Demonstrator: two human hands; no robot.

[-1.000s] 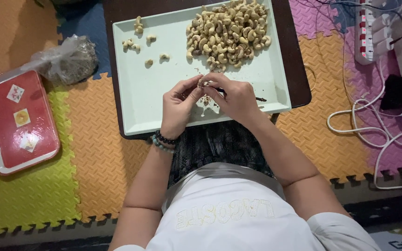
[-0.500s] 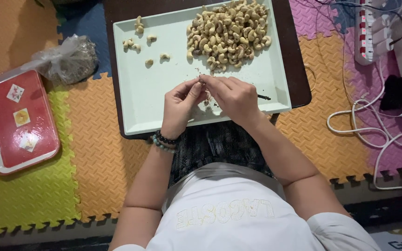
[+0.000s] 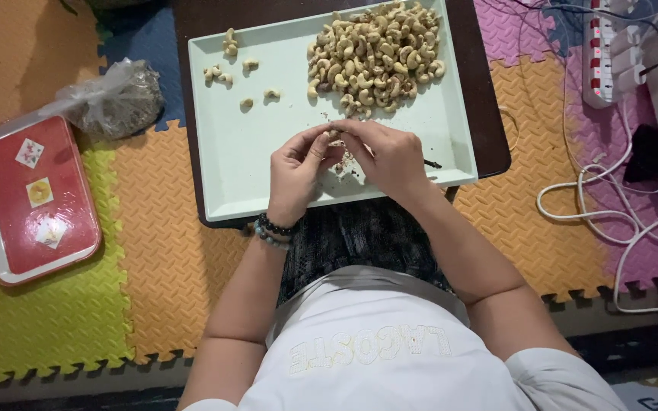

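Hands, the left hand and right hand, pinch one small cashew over the pale tray; squeezing too hard could snap it.

The pale green tray looks like smooth, matt plastic on a dark wooden worktop. The floor mats are textured foam. The red tray shines glossy; the bag is thin, crinkled clear plastic.
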